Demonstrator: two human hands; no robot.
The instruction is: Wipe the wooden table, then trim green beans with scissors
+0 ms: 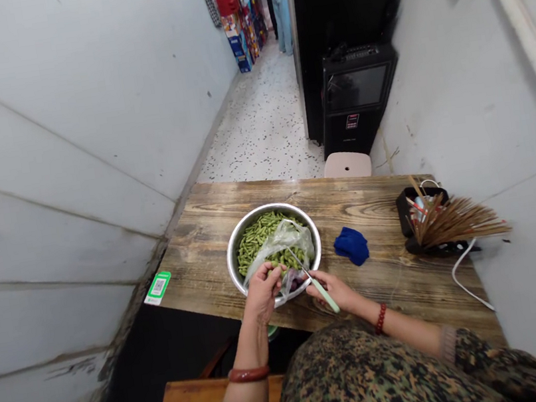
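A round metal basin point(232, 265) filled with green pods point(257, 236), which look like edamame, stands on the wooden table. Across the pods lies a crumpled clear plastic bag point(298, 237), with some dark reddish pieces near the front rim. Over the near edge of the basin, my left hand point(262, 289) pinches a green pod between thumb and fingers. My right hand point(334, 288) is closed around a knife point(326, 296) with a pale green handle. Its thin blade points forward and left over the basin, close to the left fingertips.
Right of the basin lies a blue cloth point(351, 245). A black holder point(404, 211), thin brown sticks point(457, 218) and a white cable point(455, 277) occupy the right side. A QR card point(159, 287) lies at the left edge. Beyond are a pink stool point(347, 163), a black speaker point(358, 100) and a person point(279, 4).
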